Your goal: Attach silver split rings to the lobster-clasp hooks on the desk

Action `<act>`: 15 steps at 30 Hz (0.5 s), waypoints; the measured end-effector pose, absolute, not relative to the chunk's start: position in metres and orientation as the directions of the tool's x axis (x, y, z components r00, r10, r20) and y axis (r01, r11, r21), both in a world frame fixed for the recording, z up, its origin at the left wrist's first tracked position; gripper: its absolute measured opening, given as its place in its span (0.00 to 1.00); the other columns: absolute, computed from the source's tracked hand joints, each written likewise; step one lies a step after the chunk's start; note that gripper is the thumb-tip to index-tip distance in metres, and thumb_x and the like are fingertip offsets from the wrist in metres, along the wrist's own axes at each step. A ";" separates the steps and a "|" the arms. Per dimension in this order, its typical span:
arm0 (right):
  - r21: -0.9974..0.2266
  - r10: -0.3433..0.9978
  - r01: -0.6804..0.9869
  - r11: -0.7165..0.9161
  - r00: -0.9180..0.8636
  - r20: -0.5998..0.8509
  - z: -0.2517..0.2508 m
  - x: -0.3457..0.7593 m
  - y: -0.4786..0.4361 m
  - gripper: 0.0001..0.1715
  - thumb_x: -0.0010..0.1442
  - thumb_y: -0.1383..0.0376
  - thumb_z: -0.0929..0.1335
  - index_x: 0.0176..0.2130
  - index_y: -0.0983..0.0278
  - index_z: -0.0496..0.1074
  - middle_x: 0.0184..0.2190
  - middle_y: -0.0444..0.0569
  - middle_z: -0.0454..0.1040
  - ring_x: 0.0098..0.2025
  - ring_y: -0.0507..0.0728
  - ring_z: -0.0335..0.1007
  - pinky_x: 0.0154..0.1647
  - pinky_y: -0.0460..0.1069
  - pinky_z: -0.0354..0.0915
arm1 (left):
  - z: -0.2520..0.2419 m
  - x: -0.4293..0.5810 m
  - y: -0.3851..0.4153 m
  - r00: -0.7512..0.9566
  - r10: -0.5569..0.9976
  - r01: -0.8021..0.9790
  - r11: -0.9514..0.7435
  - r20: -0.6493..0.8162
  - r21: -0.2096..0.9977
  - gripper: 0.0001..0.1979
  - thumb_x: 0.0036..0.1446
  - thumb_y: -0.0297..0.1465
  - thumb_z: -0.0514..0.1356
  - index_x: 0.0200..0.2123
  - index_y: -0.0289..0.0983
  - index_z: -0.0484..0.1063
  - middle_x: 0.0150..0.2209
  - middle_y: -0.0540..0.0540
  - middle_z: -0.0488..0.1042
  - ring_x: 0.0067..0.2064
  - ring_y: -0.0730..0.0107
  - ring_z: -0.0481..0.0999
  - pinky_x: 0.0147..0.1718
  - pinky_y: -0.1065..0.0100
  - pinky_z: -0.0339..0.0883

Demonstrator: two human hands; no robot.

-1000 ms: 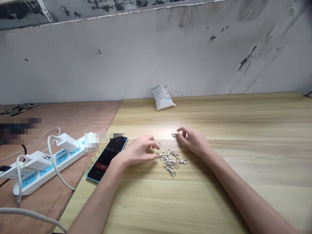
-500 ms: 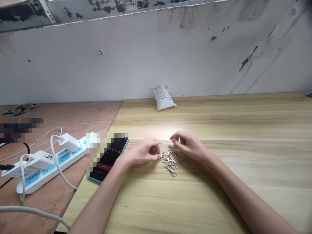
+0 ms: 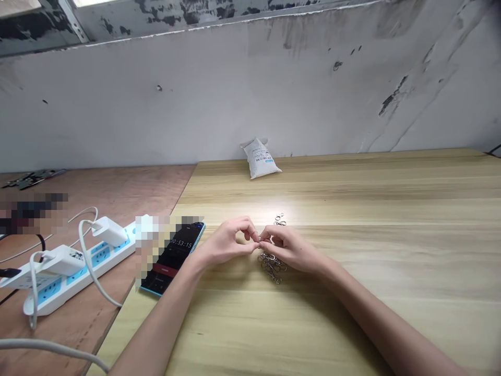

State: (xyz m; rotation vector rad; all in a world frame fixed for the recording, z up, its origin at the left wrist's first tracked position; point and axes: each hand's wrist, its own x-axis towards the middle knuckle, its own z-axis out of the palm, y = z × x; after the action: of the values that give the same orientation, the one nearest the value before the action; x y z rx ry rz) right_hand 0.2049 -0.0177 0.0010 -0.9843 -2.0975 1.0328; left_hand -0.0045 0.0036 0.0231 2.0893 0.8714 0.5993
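Observation:
My left hand (image 3: 237,240) and my right hand (image 3: 284,246) meet fingertip to fingertip just above the table. Between their pinched thumbs and forefingers is a small silver metal clasp (image 3: 259,241), mostly covered by the fingers. Whether a separate ring is attached to it, I cannot tell. Directly below the hands lies a pile of silver lobster clasps with rings (image 3: 273,263), partly hidden by the right hand. A few more clasps (image 3: 279,217) lie just beyond the right hand's knuckles.
A phone (image 3: 172,258) showing a running timer lies left of my left forearm. Farther left, a white power strip (image 3: 88,266) carries plugged-in chargers and cables. At the back, a white plastic packet (image 3: 260,159) rests on the wooden table (image 3: 371,209) near the wall.
My right hand has moved left and toward me, from beyond the pile to my left hand, uncovering clasps behind it. The fingertips of both hands now meet at a small metal piece.

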 end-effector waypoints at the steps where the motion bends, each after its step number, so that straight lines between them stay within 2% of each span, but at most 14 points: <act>1: -0.834 0.825 0.363 0.416 -0.537 0.178 0.002 0.205 -0.018 0.13 0.65 0.60 0.63 0.32 0.63 0.70 0.25 0.42 0.67 0.24 0.49 0.55 0.25 0.45 0.51 | 0.023 -0.005 0.004 0.646 0.751 0.384 -0.476 0.138 0.792 0.02 0.56 0.29 0.60 0.31 0.37 0.72 0.34 0.48 0.71 0.37 0.70 0.70 0.40 0.66 0.67; 15: -0.701 0.815 0.486 0.522 -0.525 0.243 -0.004 0.204 -0.018 0.07 0.60 0.67 0.63 0.29 0.63 0.65 0.26 0.42 0.69 0.26 0.49 0.58 0.28 0.45 0.52 | 0.021 -0.003 0.006 0.629 0.738 0.469 -0.611 0.243 0.638 0.06 0.56 0.26 0.58 0.33 0.38 0.75 0.35 0.48 0.72 0.36 0.70 0.72 0.37 0.68 0.66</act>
State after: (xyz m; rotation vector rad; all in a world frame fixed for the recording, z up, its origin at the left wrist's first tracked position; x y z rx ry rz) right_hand 0.2037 -0.0176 -0.0040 -1.0553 -2.2040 0.7714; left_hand -0.0034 0.0062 0.0208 2.3246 0.9447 0.6750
